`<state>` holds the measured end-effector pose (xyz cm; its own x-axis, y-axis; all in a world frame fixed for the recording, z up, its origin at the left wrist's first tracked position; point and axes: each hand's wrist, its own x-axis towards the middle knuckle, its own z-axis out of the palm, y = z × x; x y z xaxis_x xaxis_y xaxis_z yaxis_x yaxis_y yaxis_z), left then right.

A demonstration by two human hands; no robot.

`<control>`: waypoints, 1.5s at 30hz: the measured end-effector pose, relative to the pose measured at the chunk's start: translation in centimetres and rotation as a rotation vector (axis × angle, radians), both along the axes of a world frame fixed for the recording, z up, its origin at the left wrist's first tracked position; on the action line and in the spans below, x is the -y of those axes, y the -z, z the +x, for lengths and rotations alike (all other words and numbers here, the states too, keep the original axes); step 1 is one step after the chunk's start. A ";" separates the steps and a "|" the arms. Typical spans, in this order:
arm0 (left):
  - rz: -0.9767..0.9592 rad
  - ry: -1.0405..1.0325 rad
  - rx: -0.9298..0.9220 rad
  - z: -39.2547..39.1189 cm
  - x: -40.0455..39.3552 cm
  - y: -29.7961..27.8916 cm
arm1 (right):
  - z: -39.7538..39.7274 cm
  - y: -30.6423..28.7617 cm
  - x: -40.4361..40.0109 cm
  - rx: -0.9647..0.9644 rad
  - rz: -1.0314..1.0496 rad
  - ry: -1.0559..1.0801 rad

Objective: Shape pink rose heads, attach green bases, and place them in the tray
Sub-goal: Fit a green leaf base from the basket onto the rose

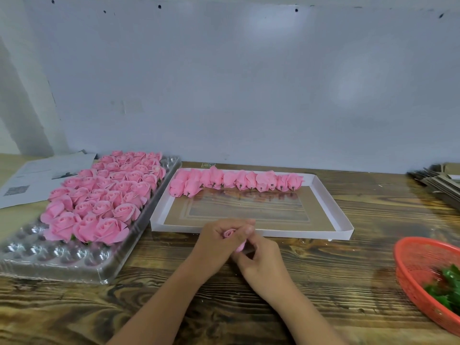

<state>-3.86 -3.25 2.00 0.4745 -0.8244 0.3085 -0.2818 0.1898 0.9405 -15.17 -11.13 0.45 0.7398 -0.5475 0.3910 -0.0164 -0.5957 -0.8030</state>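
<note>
Both hands, left hand (219,241) and right hand (261,260), pinch one pink rose head (232,236) (fingers curled round it) just before the white tray (344,221).

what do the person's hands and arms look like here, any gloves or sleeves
Both are bare. The left hand and right hand wear no gloves, and no rings, watch or bands show on the fingers or wrists. Both forearms are uncovered down to the bottom edge of the picture, so no sleeve is in view. Nails look short and unpainted, though the picture is a little soft there.

A tightly rolled pink rose head (232,237) sits pinched between both hands, just before the white tray (344,221).
</note>
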 end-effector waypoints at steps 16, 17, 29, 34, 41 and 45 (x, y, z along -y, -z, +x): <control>-0.016 0.035 -0.060 0.3 -0.4 -0.9 | -0.1 0.2 0.4 0.038 0.085 0.036; -0.004 0.053 -0.065 0.3 -0.3 -0.7 | -0.1 0.2 0.4 0.051 0.098 0.026; 0.061 0.126 -0.036 0.3 -0.1 -0.4 | -0.1 0.1 0.9 0.132 0.163 0.079; -0.026 0.047 -0.018 0.2 -0.3 -0.8 | 0.0 0.5 0.7 0.001 0.033 0.052; 0.127 0.087 0.098 0.2 -0.2 -0.4 | -0.3 0.1 0.3 0.020 0.006 0.043; 0.210 0.111 0.109 0.4 -0.2 -0.2 | -0.2 0.1 0.5 0.064 0.068 0.081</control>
